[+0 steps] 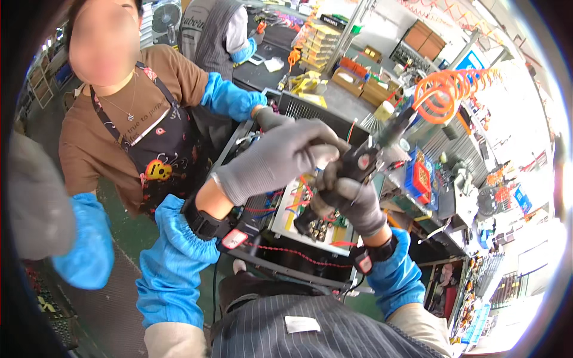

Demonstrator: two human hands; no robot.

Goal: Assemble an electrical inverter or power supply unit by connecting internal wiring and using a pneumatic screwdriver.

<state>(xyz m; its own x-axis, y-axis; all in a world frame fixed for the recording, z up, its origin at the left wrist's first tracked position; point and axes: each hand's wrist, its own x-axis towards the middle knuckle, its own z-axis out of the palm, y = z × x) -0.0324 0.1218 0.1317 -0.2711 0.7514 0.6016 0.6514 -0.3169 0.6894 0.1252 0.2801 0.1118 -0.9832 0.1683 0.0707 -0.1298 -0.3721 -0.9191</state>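
My right hand [360, 206], in a grey glove, is wrapped round a black power driver [358, 162]. An orange coiled hose [444, 98] runs to the driver's upper end. The grey-gloved left hand [280, 156] reaches across from the left. Its fingertips are pinched together close to the driver, and what they hold, if anything, is hidden. Below both hands lies an opened black-framed equipment case [286, 262] with a pale board [286, 224], coloured wires and small metal parts inside. A red twisted wire [298, 255] crosses its near side.
A co-worker [128, 119] in a brown shirt and dark apron stands at the left, one gloved hand [273, 118] at the case's far side. Another person [209, 36] works behind. Blue and red bins [419, 179] stand on the right bench. Cardboard boxes [348, 80] sit farther back.
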